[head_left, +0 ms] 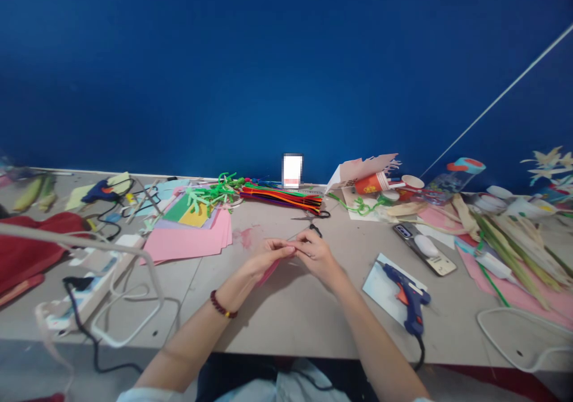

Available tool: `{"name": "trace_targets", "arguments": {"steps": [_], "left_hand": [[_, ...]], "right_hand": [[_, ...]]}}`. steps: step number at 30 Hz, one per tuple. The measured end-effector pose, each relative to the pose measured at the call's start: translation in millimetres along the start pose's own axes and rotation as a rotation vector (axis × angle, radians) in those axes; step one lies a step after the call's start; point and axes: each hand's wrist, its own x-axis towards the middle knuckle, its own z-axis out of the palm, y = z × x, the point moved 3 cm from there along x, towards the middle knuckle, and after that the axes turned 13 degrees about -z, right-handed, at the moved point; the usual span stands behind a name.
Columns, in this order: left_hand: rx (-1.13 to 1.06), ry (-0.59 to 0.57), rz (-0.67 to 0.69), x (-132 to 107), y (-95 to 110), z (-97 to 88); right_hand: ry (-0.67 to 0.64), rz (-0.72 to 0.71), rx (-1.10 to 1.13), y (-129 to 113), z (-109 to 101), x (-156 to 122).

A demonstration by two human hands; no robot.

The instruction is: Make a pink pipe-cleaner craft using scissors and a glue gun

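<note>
Above the middle of the grey table my left hand (pixel 268 257) and my right hand (pixel 317 255) meet, fingertips pinched together. A pink paper piece (pixel 267 274) shows beneath my left palm; most of it is hidden by the fingers. The thumbs and index fingers of both hands press at the same spot, where a bit of pink shows between them. Just beyond my right hand lies a pair of black-handled scissors (pixel 315 229). Another pair of scissors (pixel 323 215) rests behind it, by a bundle of coloured pipe cleaners (pixel 282 198).
Pink paper sheets (pixel 185 244) lie left of my hands, with a white power strip (pixel 96 285) and cables further left. To the right are a blue glue gun (pixel 409 294) on a light card, a phone (pixel 436 259) and orange paper cups (pixel 372 183). A blue wall (pixel 286 74) stands behind.
</note>
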Motion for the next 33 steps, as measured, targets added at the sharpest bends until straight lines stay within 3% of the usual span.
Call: {"name": "trace_targets", "arguments": {"steps": [22, 33], "left_hand": [[0.011, 0.004, 0.049, -2.6, 1.6, 2.7], [-0.081, -0.036, 0.010, -2.0, 6.1, 3.3]], "right_hand": [[0.017, -0.076, -0.015, -1.2, 2.1, -1.2], [0.093, 0.109, 0.074, 1.1, -7.5, 2.7]]}}
